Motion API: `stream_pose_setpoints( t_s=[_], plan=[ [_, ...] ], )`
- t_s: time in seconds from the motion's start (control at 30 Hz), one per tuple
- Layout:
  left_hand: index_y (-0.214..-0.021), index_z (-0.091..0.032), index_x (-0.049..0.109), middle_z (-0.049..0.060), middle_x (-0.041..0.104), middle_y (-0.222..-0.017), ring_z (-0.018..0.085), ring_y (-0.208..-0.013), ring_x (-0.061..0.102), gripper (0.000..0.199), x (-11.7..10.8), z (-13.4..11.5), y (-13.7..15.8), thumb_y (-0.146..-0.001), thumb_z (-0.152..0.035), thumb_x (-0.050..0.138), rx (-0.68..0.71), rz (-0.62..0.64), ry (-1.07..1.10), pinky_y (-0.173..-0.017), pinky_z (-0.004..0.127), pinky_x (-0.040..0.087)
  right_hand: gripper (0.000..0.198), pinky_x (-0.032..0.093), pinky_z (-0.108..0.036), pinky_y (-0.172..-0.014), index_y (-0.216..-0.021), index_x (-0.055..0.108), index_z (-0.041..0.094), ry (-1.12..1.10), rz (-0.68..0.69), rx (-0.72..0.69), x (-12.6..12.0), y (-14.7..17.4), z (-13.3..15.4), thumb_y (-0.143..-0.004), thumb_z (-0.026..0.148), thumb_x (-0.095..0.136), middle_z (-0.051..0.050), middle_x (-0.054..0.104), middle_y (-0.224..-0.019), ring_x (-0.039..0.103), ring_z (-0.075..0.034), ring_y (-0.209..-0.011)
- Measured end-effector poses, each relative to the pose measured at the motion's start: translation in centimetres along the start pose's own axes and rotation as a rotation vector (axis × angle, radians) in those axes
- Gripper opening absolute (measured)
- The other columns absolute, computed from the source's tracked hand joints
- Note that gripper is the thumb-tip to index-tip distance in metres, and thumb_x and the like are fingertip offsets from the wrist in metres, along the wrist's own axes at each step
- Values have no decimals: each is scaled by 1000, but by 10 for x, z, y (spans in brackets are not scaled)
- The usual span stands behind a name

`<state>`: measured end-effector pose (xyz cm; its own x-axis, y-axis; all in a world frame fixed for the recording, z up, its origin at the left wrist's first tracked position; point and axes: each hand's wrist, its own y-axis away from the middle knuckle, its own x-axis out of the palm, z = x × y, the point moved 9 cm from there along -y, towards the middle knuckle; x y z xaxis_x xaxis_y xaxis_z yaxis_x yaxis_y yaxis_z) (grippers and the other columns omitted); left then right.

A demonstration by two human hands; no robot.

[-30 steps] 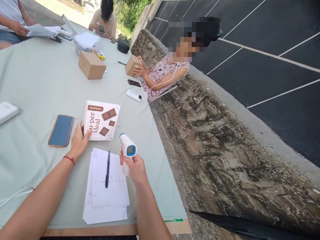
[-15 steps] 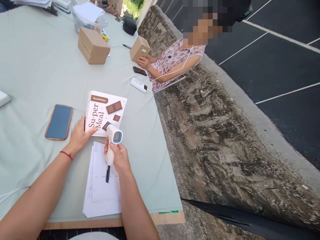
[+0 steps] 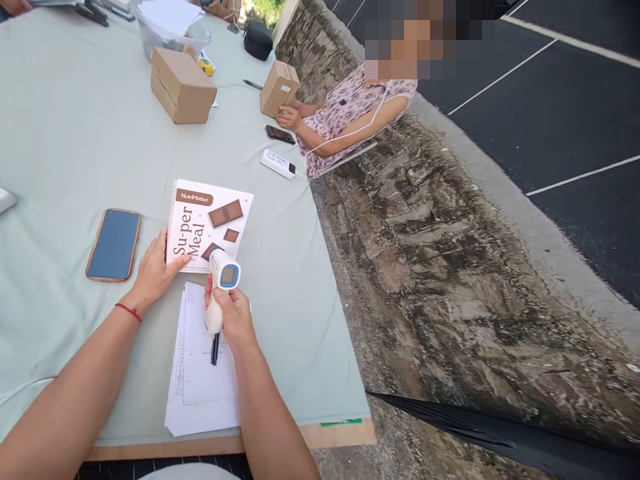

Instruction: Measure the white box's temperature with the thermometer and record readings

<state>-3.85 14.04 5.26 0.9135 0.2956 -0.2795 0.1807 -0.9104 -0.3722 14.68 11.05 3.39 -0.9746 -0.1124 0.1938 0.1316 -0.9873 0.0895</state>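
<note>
My left hand (image 3: pixel 156 268), a red cord on its wrist, grips the lower left edge of a white "Su-per Meal" box (image 3: pixel 200 217) printed with brown chocolate pieces. In my right hand (image 3: pixel 235 317) is a white infrared thermometer gun (image 3: pixel 215 310) with a blue-rimmed screen, its head overlapping the box's lower right part. The fingers of that hand wrap round the handle. Below the thermometer a black pen (image 3: pixel 215 350) lies on a stack of printed papers (image 3: pixel 200 393). A smartphone (image 3: pixel 113 245) rests on the cloth, left of my left hand.
Across the table (image 3: pixel 300 320), a seated person (image 3: pixel 350 120) holds a small cardboard box (image 3: pixel 279 89). A larger cardboard box (image 3: pixel 184 85) stands near a clear plastic tub (image 3: pixel 150 37). Close to that person are a dark phone (image 3: pixel 280 135) and a white device (image 3: pixel 277 164). Beyond the right edge runs a stone wall (image 3: pixel 425 267).
The view has shifted slightly. My right hand and the thermometer have moved a little left and are turned slightly. My left hand keeps its hold on the box.
</note>
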Motion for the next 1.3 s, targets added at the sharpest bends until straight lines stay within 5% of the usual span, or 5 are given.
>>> stream_pose_setpoints(
  t_s=[0.67,0.93,1.3],
  plan=[
    [-137,-18,49,11,59,-127,31,-113,54,71,-1,-4,-3,-88,-70,54,42,23,39,-94,44,44,43,40,-23,-58,-90,64,15,-6,26,-32,6,13,17,-66,47,81,-2,60,-81,49,-13,-66],
    [-140,-17,48,12,58,-131,32,-116,55,73,-3,-7,-7,-89,-69,55,98,9,26,-96,46,44,40,38,-24,-61,-89,67,15,49,-61,-145,-11,44,50,-66,43,81,-1,55,-75,45,-12,-66],
    [-140,-15,49,14,57,-133,33,-125,52,71,-7,-12,-11,-89,-64,59,189,1,57,-108,50,42,37,41,-25,-62,-90,68,16,18,-94,-208,-31,62,55,-68,42,81,-2,56,-74,45,-13,-64]
  ],
)
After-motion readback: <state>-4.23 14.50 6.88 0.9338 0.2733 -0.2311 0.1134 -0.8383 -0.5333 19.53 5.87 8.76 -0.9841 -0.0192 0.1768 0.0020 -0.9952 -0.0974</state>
